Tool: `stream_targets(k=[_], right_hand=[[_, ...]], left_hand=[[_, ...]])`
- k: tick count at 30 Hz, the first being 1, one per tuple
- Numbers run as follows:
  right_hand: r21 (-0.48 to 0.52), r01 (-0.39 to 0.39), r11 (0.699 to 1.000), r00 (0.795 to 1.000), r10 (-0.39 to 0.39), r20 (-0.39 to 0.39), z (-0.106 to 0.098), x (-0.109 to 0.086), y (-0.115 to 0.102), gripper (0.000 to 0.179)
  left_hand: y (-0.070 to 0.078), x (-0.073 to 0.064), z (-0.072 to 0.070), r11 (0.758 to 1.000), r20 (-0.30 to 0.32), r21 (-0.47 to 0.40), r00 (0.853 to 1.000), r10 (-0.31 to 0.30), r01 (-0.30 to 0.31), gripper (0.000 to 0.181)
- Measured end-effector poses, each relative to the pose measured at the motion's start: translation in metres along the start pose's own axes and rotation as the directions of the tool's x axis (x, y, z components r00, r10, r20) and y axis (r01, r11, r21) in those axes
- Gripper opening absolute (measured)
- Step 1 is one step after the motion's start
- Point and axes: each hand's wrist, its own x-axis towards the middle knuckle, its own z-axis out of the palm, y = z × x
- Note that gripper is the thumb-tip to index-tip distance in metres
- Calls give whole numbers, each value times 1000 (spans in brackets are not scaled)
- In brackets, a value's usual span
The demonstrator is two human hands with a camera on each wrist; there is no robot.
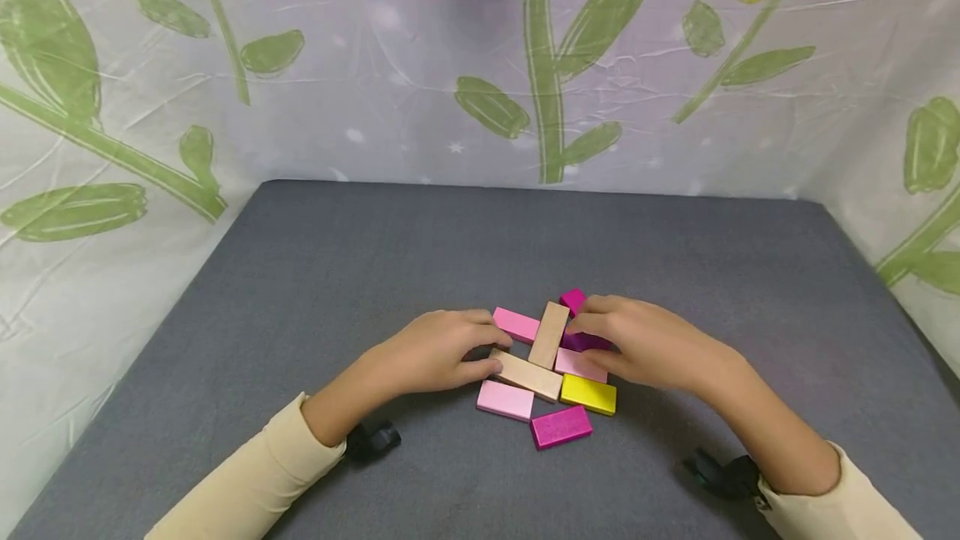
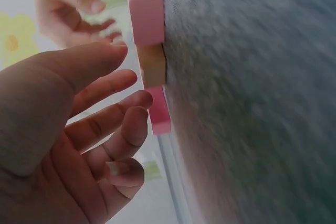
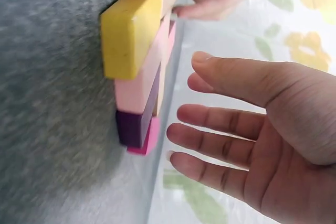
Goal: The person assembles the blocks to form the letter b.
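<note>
Taking the cluster of blocks in the head view as a clock face, with twelve toward the far edge of the grey cloth-covered table [image 1: 390,257], we see a bare-wood rectangular block [image 1: 550,334] at twelve and a magenta rectangular block [image 1: 573,299] at one, partly behind our fingers. A dark purple rectangular block [image 1: 585,342] sits at two, partly covered by our right hand [image 1: 637,342], and a pale pink rectangular block [image 1: 579,366] at three. A glossy yellow rectangular block [image 1: 588,395] lies at four, a second magenta block [image 1: 562,428] between five and six, a second pale pink block [image 1: 506,401] at eight and a mid-pink rectangular block [image 1: 514,324] at eleven. A second bare-wood block [image 1: 528,376] slants just left of the centre. Our left hand [image 1: 442,350] comes in from nine, fingers loosely bent and thumb apart, grasping nothing; its thumb is over the slanted block's outer end, though we cannot tell whether they touch. Our right hand comes in from three, fingers spread and relaxed, its palm bare in the right wrist view.
</note>
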Motion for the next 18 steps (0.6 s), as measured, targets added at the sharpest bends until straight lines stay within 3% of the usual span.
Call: stream_targets(k=[9,18], right_hand=[[-5,66,998,997,-66,45,10,28,3,19],[-25,61,998,996,-59,68,14,38,-6,12]], left_hand=[[6,12,3,996,26,17,995,92,-93,21],[10,8,-1,998,49,-9,997,62,-61,14]])
